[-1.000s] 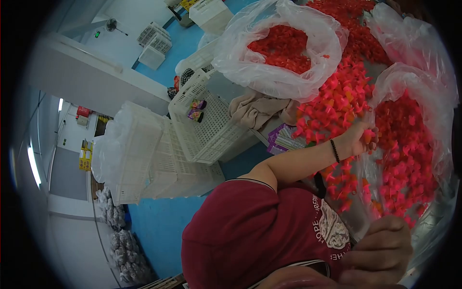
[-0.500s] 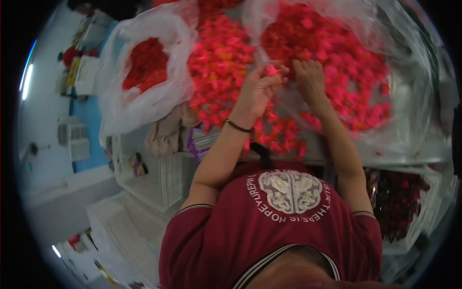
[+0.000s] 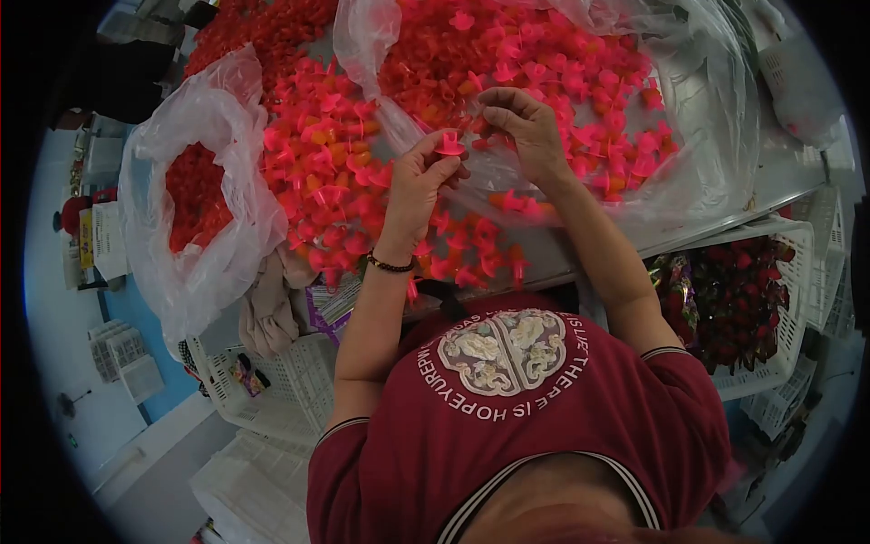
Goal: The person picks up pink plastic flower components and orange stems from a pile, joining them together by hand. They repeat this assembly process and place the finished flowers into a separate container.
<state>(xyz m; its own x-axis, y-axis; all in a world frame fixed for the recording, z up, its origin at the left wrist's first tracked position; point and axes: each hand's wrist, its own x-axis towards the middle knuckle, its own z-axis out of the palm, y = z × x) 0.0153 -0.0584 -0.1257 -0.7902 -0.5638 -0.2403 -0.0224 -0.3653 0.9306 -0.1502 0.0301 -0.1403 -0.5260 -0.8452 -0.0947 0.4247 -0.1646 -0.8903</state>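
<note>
My left hand (image 3: 419,186) pinches a small bright pink plastic piece (image 3: 450,143) with a flared rim between thumb and fingers. Just to its right, my right hand (image 3: 530,136) is raised with its fingers curled together; whatever lies at those fingertips is too small to make out. Beneath and beyond both hands are a heap of small translucent red pieces (image 3: 419,71) and many pink pieces (image 3: 625,136), lying on a clear plastic bag (image 3: 494,177). More pink pieces, some with orange parts (image 3: 326,154), cover the table left of my left hand.
An open plastic bag (image 3: 136,199) of red pieces stands at the table's left. A beige cloth (image 3: 267,313) and purple packet (image 3: 331,304) lie at the front edge. White crates (image 3: 294,385) sit below left; another crate (image 3: 797,317) at right holds dark red wrapped items.
The view has turned, shifting the table leftward. My right hand has lifted from the red heap and come beside the left, fingers now curled. My left hand still holds a pink piece.
</note>
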